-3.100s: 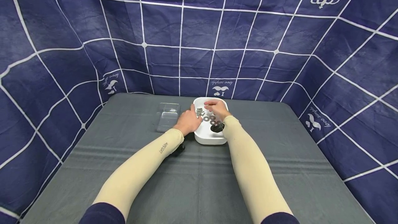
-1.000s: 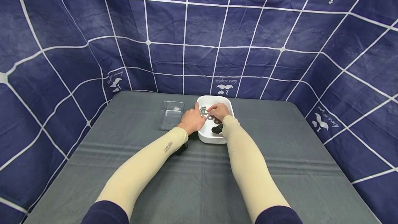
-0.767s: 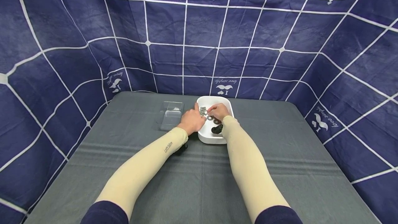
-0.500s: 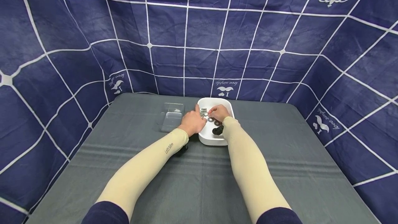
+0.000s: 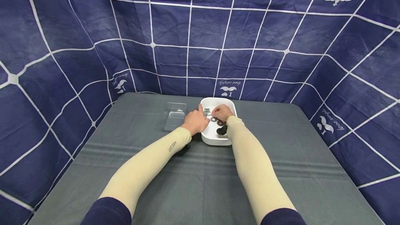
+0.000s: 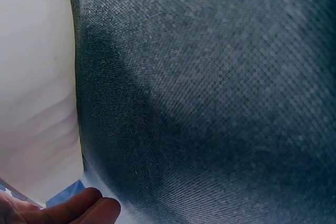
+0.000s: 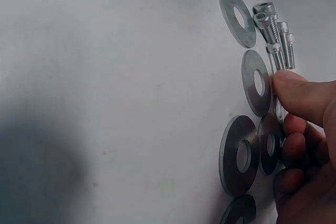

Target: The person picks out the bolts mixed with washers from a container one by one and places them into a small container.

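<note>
Plenty of surface stretched rightward; my left hand gripped the white tray by its left edge, my right fingers pinching a bolt.

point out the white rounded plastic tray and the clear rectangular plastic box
White rounded plastic tray (image 5: 216,142): head view, on its front wall.
Clear rectangular plastic box (image 5: 174,120): head view, on its near part.

The head view is evenly lit; both wrist views are dimmer, with glints on the socket-head screws and shadow across the grey tablecloth.
</note>
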The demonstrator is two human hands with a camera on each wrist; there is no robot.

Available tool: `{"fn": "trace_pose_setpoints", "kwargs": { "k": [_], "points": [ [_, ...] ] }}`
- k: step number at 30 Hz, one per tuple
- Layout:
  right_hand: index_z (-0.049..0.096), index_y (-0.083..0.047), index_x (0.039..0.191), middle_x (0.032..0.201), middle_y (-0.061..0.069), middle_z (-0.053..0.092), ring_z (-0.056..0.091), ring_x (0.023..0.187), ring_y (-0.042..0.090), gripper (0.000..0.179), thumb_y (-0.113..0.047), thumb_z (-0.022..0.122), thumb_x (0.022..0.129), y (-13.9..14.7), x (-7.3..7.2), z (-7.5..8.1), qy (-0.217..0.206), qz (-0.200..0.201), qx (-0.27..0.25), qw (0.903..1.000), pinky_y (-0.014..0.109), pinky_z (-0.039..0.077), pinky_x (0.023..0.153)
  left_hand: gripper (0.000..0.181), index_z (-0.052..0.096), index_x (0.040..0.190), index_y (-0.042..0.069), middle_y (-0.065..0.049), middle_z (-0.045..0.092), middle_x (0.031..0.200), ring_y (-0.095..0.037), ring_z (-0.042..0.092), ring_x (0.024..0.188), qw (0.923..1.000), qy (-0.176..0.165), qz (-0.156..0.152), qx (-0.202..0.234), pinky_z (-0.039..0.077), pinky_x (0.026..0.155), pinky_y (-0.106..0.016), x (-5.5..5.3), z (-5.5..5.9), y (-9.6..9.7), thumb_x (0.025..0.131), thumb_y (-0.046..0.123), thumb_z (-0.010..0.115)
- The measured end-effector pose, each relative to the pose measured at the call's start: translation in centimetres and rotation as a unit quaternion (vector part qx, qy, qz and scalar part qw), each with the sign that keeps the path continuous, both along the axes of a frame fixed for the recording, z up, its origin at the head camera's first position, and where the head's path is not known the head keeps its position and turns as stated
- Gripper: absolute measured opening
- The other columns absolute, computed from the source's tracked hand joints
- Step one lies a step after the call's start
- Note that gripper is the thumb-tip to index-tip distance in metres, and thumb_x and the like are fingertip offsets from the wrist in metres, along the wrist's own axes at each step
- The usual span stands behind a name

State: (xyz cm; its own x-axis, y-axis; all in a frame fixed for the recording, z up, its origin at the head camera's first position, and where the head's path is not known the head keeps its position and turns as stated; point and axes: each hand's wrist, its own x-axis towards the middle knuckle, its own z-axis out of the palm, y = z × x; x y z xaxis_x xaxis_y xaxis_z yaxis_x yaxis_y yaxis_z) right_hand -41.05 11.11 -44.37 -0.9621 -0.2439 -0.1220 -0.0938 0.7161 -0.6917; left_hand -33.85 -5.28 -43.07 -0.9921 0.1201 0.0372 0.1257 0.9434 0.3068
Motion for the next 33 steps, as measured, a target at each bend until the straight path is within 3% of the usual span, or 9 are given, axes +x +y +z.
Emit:
{"fn": "trace_pose_setpoints", "kwargs": {
  "k": [10,18,26,33],
  "points": [
    [0.07,-0.001,0.09,0.067,0.001,0.057,0.052,0.052,0.012,0.011,-0.01,0.063,0.092,0.2,0.6,0.0,-0.025,-0.017,0.004,0.9995,0.024,0.044,0.046,0.074,0.025,0.151,-0.001,-0.023,0.068,0.117,-0.036,0.069,0.103,0.9998,-0.004,0.004,-0.017,0.056,0.085,-0.047,0.1,-0.1,0.3,0.096,0.04,0.053],
    [0.072,-0.002,0.088,0.066,-0.001,0.055,0.051,0.052,0.012,0.012,-0.011,0.064,0.091,0.3,0.4,0.2,-0.003,-0.013,0.024,0.9996,0.024,0.042,0.046,0.07,0.03,0.146,-0.002,-0.022,0.069,0.114,-0.035,0.07,0.1,0.9998,0.004,0.004,-0.021,0.057,0.084,-0.047,0.0,0.0,0.2,0.095,0.04,0.055],
    [0.07,-0.003,0.085,0.064,0.0,0.055,0.051,0.051,0.012,0.013,-0.009,0.061,0.091,0.3,0.5,0.5,-0.005,-0.016,0.021,0.9996,0.025,0.042,0.044,0.078,0.026,0.152,-0.004,-0.021,0.067,0.121,-0.034,0.069,0.106,0.9991,0.0,-0.001,-0.043,0.057,0.086,-0.045,-0.1,0.3,0.1,0.095,0.04,0.054],
    [0.071,-0.001,0.085,0.065,-0.001,0.054,0.051,0.055,0.012,0.014,-0.008,0.061,0.093,0.1,0.9,1.1,0.032,0.002,0.041,0.9986,0.024,0.042,0.048,0.085,0.023,0.155,-0.008,-0.023,0.064,0.129,-0.034,0.066,0.114,0.998,0.004,-0.013,-0.062,0.055,0.092,-0.043,0.1,0.8,-0.1,0.096,0.044,0.054]
  ]
}}
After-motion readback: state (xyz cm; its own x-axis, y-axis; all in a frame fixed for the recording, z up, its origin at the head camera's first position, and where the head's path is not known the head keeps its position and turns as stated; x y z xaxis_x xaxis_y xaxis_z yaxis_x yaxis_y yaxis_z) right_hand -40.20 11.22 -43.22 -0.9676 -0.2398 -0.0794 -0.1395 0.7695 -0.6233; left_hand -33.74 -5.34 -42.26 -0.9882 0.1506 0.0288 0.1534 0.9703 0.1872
